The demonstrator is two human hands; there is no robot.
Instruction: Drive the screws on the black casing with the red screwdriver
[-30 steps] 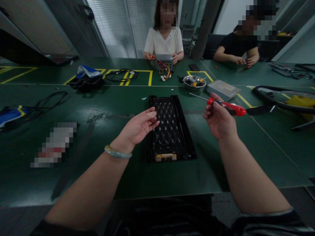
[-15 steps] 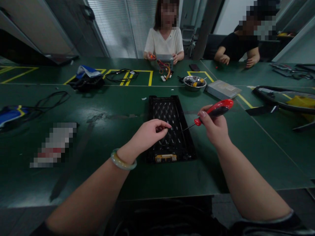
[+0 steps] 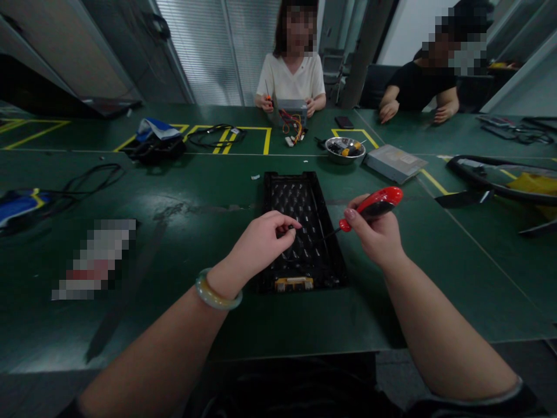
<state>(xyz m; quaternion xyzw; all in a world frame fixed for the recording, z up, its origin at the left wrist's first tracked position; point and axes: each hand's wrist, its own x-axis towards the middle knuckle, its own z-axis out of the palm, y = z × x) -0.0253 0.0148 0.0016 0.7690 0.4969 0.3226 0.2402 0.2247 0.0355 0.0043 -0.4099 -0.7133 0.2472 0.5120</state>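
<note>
A black ribbed tray-like casing lies lengthwise on the green table in front of me, with a yellow connector at its near end. My right hand grips a red-and-black screwdriver whose shaft slants down-left over the casing. My left hand hovers over the casing's left half, thumb and forefinger pinched on something small and dark, probably a screw, right beside the screwdriver's tip. A pale bangle sits on that wrist.
A metal bowl of small parts and a grey flat drive lie beyond the casing. Cables and a bag are at left, a black-and-yellow object at right. Two people work at the far side.
My right hand swung the screwdriver from pointing away to tip-down over the casing. My left hand turned over, closed its fingers into a pinch and moved right to meet the tip.
</note>
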